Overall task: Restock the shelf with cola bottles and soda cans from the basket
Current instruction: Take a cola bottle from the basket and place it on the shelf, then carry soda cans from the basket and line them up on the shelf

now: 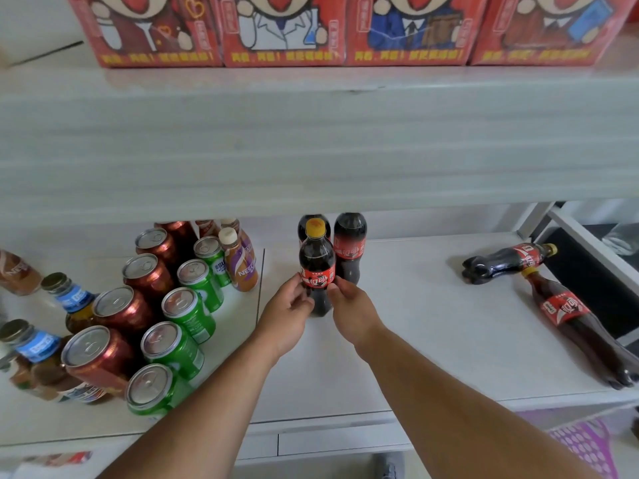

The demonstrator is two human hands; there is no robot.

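A cola bottle [316, 261] with a yellow cap stands upright on the white shelf [415, 333]. My left hand [288, 314] and my right hand [349, 311] hold it from both sides at the red label. Two more cola bottles [350, 247] stand right behind it. Two other cola bottles lie on their sides at the right, a small one [508, 262] and a larger one [574, 323]. Rows of red cans [121, 309] and green cans [188, 314] stand at the left.
Coffee bottles [242, 261] stand behind the cans, and blue-labelled glass bottles [71, 299] at the far left. Red cartoon boxes [283, 29] fill the upper shelf. The purple basket [584, 444] shows at the bottom right. A black gap [594, 288] opens past the shelf's right end.
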